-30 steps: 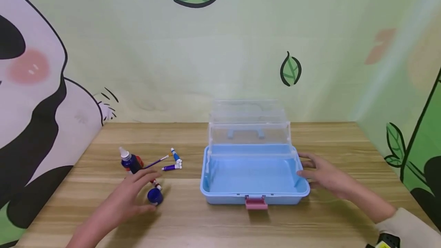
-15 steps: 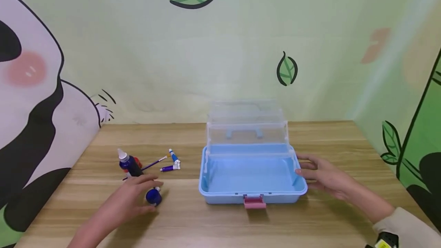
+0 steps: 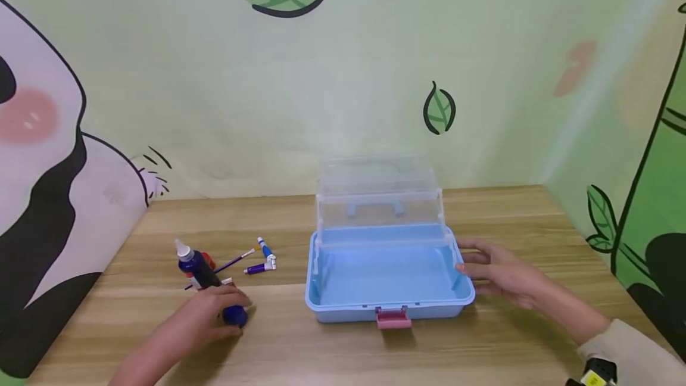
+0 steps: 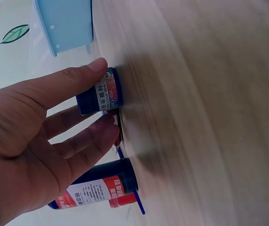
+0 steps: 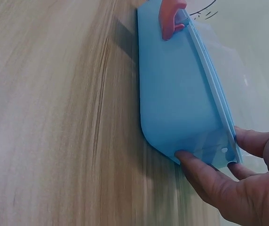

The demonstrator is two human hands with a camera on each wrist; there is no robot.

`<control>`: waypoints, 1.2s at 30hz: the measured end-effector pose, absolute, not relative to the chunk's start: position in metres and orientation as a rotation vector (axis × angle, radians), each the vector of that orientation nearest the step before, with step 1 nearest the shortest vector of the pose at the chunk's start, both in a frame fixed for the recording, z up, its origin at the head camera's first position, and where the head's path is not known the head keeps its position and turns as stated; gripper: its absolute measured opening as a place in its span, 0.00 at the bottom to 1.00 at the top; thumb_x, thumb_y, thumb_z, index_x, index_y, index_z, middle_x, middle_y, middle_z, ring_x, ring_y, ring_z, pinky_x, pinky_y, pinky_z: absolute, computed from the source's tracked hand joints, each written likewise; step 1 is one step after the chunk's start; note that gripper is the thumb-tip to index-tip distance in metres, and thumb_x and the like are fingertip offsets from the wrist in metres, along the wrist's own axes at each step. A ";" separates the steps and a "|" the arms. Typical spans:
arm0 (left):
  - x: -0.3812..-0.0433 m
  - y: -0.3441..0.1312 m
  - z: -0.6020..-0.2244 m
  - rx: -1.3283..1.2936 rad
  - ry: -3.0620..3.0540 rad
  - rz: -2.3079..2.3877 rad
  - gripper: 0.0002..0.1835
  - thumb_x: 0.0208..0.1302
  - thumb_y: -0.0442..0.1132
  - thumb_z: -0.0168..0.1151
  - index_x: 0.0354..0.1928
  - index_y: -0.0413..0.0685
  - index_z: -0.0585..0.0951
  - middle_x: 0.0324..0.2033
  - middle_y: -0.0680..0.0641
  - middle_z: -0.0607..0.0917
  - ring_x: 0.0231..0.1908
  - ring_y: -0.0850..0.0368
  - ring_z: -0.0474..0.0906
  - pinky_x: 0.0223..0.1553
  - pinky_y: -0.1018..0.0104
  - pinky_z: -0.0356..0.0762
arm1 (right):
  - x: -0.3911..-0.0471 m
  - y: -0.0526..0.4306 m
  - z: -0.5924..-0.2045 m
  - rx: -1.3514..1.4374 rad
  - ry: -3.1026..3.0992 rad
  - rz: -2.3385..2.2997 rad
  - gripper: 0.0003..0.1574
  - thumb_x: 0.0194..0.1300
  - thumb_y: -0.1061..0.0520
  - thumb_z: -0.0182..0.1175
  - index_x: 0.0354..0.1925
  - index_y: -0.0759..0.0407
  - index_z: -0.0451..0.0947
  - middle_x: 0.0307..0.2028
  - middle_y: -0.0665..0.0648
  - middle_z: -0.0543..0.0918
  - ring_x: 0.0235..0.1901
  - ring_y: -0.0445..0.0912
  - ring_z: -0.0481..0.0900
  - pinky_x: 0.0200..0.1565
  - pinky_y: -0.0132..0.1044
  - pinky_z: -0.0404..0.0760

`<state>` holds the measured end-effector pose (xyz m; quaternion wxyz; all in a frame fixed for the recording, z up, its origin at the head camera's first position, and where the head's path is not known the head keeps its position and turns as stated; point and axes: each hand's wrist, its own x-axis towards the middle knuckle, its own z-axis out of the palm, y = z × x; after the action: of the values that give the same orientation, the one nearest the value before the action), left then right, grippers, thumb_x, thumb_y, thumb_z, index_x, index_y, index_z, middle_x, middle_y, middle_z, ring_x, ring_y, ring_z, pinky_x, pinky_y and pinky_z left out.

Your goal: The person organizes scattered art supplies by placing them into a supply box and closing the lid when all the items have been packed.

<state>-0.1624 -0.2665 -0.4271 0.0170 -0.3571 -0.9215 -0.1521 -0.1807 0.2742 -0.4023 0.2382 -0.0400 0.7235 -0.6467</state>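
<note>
My left hand point(image 3: 206, 317) is round a small dark-blue paint jar point(image 4: 99, 96) on the wooden table, thumb on one side and fingers on the other. Beside that hand stands a dark-blue paint bottle point(image 3: 195, 264) with a white nozzle. At the right, my right hand point(image 3: 501, 273) holds the side wall of a light-blue plastic box point(image 5: 177, 89), its thumb over the rim and fingers against the outside. The box's clear lid point(image 3: 380, 207) is raised, and a pink latch point(image 3: 393, 318) hangs at the front.
Behind the left hand lie a paintbrush point(image 3: 236, 260), a blue paint tube point(image 3: 265, 248) and a purple paint tube point(image 3: 259, 268). A red item point(image 3: 209, 260) is partly hidden by the bottle. A printed wall point(image 3: 343, 76) rises behind the table.
My left hand has lowered slightly and closed in round the paint jar. The right hand stays at the box's side. The head view has shifted a little.
</note>
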 end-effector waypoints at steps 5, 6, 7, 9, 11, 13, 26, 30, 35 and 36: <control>-0.165 -0.265 -0.425 -1.144 -2.859 -0.510 0.17 0.45 0.34 0.82 0.39 0.49 0.86 0.38 0.52 0.86 0.40 0.55 0.83 0.43 0.59 0.84 | -0.182 0.273 -0.403 -0.125 1.985 -1.767 0.50 0.73 0.58 0.62 0.77 0.74 0.43 0.71 0.82 0.57 0.60 0.59 0.77 0.54 0.54 0.82; -0.165 -0.264 -0.425 -1.145 -2.849 -0.510 0.17 0.44 0.34 0.82 0.38 0.48 0.86 0.37 0.52 0.86 0.40 0.56 0.83 0.42 0.59 0.84 | -0.182 0.273 -0.403 -0.125 1.987 -1.769 0.50 0.73 0.58 0.62 0.77 0.74 0.43 0.71 0.82 0.57 0.60 0.59 0.77 0.54 0.54 0.82; -0.166 -0.264 -0.425 -1.148 -2.836 -0.503 0.18 0.43 0.33 0.82 0.38 0.48 0.86 0.36 0.52 0.86 0.39 0.56 0.83 0.42 0.59 0.84 | -0.182 0.273 -0.403 -0.123 1.988 -1.770 0.50 0.73 0.58 0.62 0.76 0.74 0.43 0.71 0.82 0.57 0.60 0.58 0.77 0.53 0.54 0.82; -0.166 -0.263 -0.425 -1.141 -2.834 -0.494 0.18 0.42 0.33 0.82 0.37 0.48 0.86 0.36 0.53 0.86 0.39 0.56 0.83 0.42 0.59 0.84 | -0.181 0.274 -0.403 -0.125 1.981 -1.777 0.50 0.73 0.58 0.62 0.76 0.74 0.43 0.71 0.82 0.57 0.60 0.57 0.77 0.54 0.53 0.82; -0.166 -0.262 -0.424 -1.133 -2.842 -0.489 0.18 0.41 0.32 0.83 0.37 0.48 0.86 0.36 0.52 0.86 0.39 0.55 0.83 0.42 0.59 0.84 | -0.181 0.274 -0.403 -0.127 1.972 -1.786 0.50 0.73 0.58 0.61 0.76 0.75 0.42 0.71 0.82 0.56 0.60 0.57 0.77 0.54 0.53 0.82; -0.167 -0.262 -0.423 -1.122 -2.849 -0.483 0.19 0.41 0.32 0.83 0.37 0.48 0.86 0.36 0.52 0.86 0.39 0.55 0.83 0.42 0.59 0.84 | -0.182 0.274 -0.403 -0.133 1.967 -1.790 0.51 0.73 0.58 0.61 0.76 0.75 0.42 0.71 0.82 0.56 0.60 0.57 0.77 0.54 0.53 0.82; -0.165 -0.265 -0.416 -1.018 -2.902 -0.466 0.18 0.42 0.34 0.83 0.37 0.50 0.86 0.37 0.53 0.87 0.41 0.52 0.85 0.44 0.53 0.84 | -0.182 0.274 -0.404 -0.117 1.959 -1.786 0.51 0.73 0.58 0.62 0.77 0.73 0.42 0.71 0.82 0.55 0.60 0.58 0.77 0.54 0.54 0.82; -0.166 -0.264 -0.412 -1.021 -2.895 -0.463 0.18 0.43 0.33 0.82 0.38 0.48 0.86 0.37 0.52 0.88 0.41 0.51 0.85 0.45 0.54 0.84 | -0.182 0.274 -0.404 -0.114 1.962 -1.788 0.50 0.73 0.59 0.62 0.77 0.73 0.43 0.72 0.82 0.55 0.60 0.58 0.77 0.54 0.54 0.82; -0.166 -0.262 -0.407 -1.024 -2.909 -0.472 0.19 0.44 0.31 0.82 0.41 0.44 0.87 0.39 0.49 0.89 0.42 0.48 0.86 0.45 0.53 0.85 | -0.181 0.274 -0.405 -0.114 1.976 -1.786 0.46 0.73 0.59 0.61 0.74 0.76 0.47 0.70 0.82 0.58 0.58 0.56 0.79 0.53 0.52 0.83; -0.167 -0.261 -0.406 -1.017 -2.920 -0.479 0.19 0.45 0.31 0.81 0.41 0.44 0.87 0.40 0.49 0.89 0.43 0.47 0.86 0.45 0.53 0.85 | -0.181 0.274 -0.405 -0.112 1.976 -1.786 0.45 0.73 0.59 0.61 0.73 0.76 0.48 0.70 0.81 0.59 0.57 0.55 0.79 0.53 0.52 0.83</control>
<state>-0.1666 -0.2615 -0.4061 0.0065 -0.3249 -0.9332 -0.1531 -0.1814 0.2740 -0.4051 0.2353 -0.0406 0.7204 -0.6511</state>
